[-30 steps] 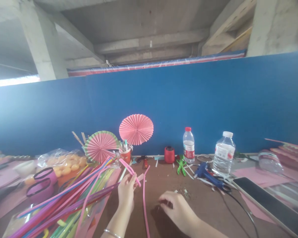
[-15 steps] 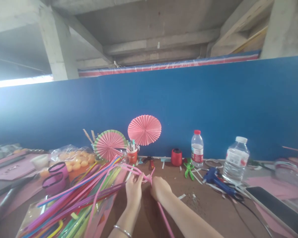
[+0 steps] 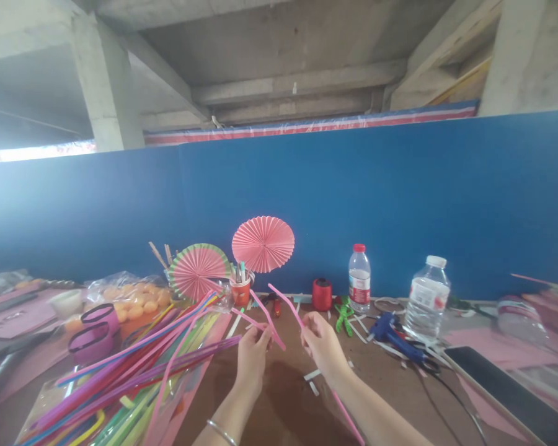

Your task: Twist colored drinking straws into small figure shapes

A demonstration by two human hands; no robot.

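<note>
At the far left, a fanned heap of long coloured pipe cleaners [image 3: 134,371] lies on the brown table [image 3: 279,402], and just right of it the left hand [image 3: 251,359] pinches a short pink fuzzy pipe cleaner [image 3: 266,317] between its fingertips. Half a second ago the two hands met at one spot; now the right hand [image 3: 323,344] has drawn apart. It grips its own long pink pipe cleaner [image 3: 286,302], raised above the table, near a blue glue gun [image 3: 390,328].

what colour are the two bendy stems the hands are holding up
Both pipe cleaners are pink, one in the left hand at, one in the right hand at; head view.
</note>
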